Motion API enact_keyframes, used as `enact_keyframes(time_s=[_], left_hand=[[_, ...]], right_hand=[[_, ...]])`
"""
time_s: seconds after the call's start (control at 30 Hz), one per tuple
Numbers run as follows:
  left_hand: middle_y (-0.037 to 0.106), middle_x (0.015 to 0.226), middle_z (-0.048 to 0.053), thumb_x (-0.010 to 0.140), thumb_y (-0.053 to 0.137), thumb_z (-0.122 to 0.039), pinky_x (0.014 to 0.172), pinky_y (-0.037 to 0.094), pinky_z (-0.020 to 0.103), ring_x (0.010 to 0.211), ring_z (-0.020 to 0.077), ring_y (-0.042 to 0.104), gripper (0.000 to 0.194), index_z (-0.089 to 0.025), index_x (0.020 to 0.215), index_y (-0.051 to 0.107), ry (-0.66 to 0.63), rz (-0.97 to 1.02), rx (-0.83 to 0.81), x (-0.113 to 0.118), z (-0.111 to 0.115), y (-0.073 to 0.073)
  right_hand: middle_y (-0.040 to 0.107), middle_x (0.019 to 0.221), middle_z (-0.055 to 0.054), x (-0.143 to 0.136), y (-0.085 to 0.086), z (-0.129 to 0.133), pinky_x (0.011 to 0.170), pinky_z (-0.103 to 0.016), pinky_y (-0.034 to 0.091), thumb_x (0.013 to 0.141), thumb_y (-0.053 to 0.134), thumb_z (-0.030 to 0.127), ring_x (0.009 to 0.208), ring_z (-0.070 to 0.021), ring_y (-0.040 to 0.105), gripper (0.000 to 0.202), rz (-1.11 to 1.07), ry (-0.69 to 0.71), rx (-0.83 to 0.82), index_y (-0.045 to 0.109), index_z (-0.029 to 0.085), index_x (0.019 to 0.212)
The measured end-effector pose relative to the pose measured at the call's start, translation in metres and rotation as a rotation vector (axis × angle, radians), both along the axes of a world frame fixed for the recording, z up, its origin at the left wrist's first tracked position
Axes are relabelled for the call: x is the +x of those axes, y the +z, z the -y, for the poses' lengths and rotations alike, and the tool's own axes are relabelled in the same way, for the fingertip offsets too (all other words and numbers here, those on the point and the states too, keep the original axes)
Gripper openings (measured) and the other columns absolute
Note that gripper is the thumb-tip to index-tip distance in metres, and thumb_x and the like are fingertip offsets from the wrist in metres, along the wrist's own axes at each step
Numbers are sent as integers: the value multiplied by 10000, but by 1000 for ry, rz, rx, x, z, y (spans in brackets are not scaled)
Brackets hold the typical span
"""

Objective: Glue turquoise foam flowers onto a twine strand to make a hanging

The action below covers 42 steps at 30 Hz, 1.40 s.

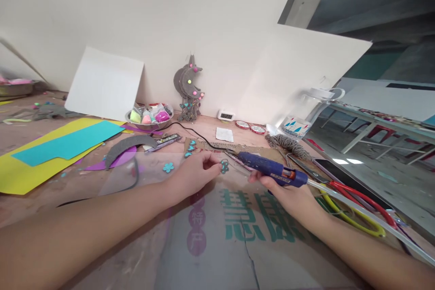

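My left hand (pixel 195 174) pinches a small dark flower piece with teal on it (pixel 224 166) above the cardboard sheet (pixel 217 244). My right hand (pixel 288 192) is wrapped round a blue glue gun (pixel 268 165), whose nozzle points left toward the flower piece. A long clear glue stick (pixel 367 213) runs out of the gun's back end. Left of my left hand lies a teal flower (pixel 168 167). Small teal pieces (pixel 190 148) lie just beyond that hand.
Yellow (pixel 13 176) and blue sheets (pixel 68 145) lie at left. Behind stand a bowl of coloured clay (pixel 149 118), a hanging grey moon ornament (pixel 190 82) and a clear jug (pixel 302 113). Red-handled (pixel 363 199) and yellow-handled tools (pixel 356 224) lie at right, beside grey yarn (pixel 288 145).
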<state>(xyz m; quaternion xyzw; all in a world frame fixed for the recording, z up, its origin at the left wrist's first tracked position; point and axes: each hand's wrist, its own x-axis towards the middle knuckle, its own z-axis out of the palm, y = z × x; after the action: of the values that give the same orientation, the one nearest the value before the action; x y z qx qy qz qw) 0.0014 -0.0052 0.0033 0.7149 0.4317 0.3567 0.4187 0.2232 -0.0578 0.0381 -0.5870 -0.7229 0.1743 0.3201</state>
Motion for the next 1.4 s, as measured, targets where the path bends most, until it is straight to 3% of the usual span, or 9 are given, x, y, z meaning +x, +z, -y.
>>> enact_keyframes(time_s=[0.2, 0.33, 0.9, 1.07, 1.4], left_hand=[[574, 672, -26, 752, 475, -295, 529, 369, 199, 573, 100, 492, 133, -180, 726, 539, -12, -7, 39, -1, 1, 3], [557, 644, -37, 743, 481, -284, 521, 361, 194, 554, 90, 475, 126, -178, 696, 531, 10, -20, 59, -1, 3, 6], [531, 617, -48, 753, 462, -307, 495, 343, 197, 524, 88, 457, 136, -190, 712, 518, 1, -27, 37, -1, 5, 7], [536, 625, -40, 748, 465, -305, 497, 349, 202, 540, 95, 467, 141, -183, 697, 515, 3, -29, 60, -1, 5, 6], [549, 628, -36, 743, 454, -274, 512, 361, 203, 560, 101, 489, 125, -179, 680, 505, -23, -42, 100, -1, 4, 6]], right_hand=[[662, 676, 6, 0, -9, 4, 606, -270, 504, 736, 553, 430, 646, -175, 614, 237, 2, -49, -31, 606, 211, 661], [677, 693, 1, 4, -13, 3, 614, -281, 508, 708, 586, 417, 676, -195, 627, 205, 30, -111, -23, 617, 217, 676], [684, 748, 4, 5, -17, 1, 627, -276, 503, 733, 576, 459, 692, -191, 628, 243, 65, -103, -31, 594, 216, 726], [661, 641, 14, 1, -14, 2, 574, -282, 505, 727, 585, 436, 623, -190, 619, 213, 44, -85, -9, 585, 233, 663], [667, 635, 19, 4, -15, 2, 573, -283, 504, 718, 594, 433, 633, -196, 621, 201, 57, -94, 1, 612, 237, 676]])
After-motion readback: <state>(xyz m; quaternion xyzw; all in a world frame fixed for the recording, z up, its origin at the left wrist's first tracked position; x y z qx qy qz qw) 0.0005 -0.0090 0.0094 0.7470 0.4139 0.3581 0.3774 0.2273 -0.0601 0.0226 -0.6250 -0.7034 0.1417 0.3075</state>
